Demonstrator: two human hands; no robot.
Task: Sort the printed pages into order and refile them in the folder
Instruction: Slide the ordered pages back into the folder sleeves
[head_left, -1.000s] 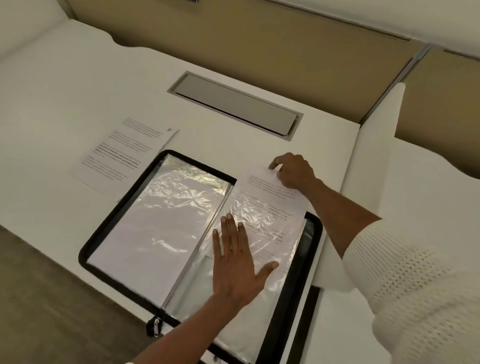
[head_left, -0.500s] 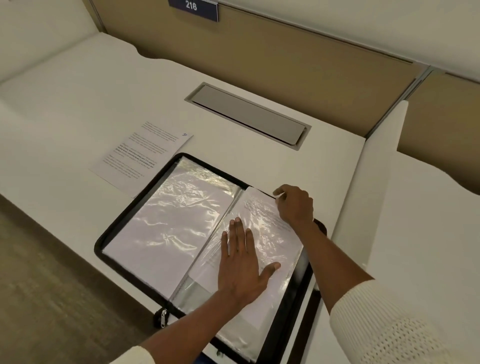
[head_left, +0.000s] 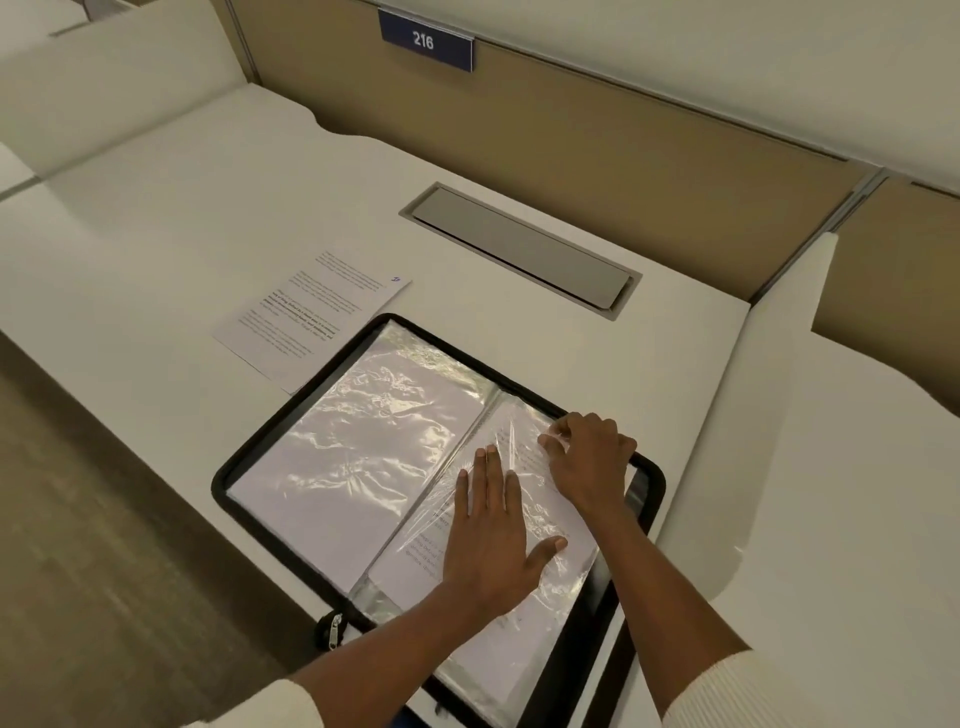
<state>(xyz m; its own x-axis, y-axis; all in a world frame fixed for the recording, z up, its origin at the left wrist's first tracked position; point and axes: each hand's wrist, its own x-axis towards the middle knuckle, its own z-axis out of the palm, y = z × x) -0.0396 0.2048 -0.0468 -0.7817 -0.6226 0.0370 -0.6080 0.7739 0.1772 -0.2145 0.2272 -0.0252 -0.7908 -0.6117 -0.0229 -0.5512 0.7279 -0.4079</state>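
A: Where is the folder (head_left: 584, 660), and what are the hands doing?

B: It lies open on the tabletop (head_left: 156, 218), in the lower centre of the frame. The left hand (head_left: 493, 535) rests flat on the right-hand plastic sleeve (head_left: 563, 569), fingers straight and spread. A printed page (head_left: 421, 553) shows through the film. The right hand (head_left: 592, 460) sits just above the left hand in the frame. Its fingers (head_left: 553, 441) are curled and seem to pinch the film near the sleeve's top edge.

A: Is that page fully in?

B: I can't tell for certain, because the hands cover the opening. It looks nearly seated.

A: What is left outside the folder?

B: One loose page (head_left: 306, 322) lies flat on the tabletop, touching or tucked just under the folder's upper-left corner.

A: Which hand should take it?

B: The left, I'd judge. The loose page lies toward the upper left of the frame from both hands, and the left hand is nearer. The right would have to cross the whole open folder.

A: How does it lie?

B: Its long axis runs from lower left to upper right, roughly parallel to the folder's spine. It should need little turning before it goes into a sleeve.
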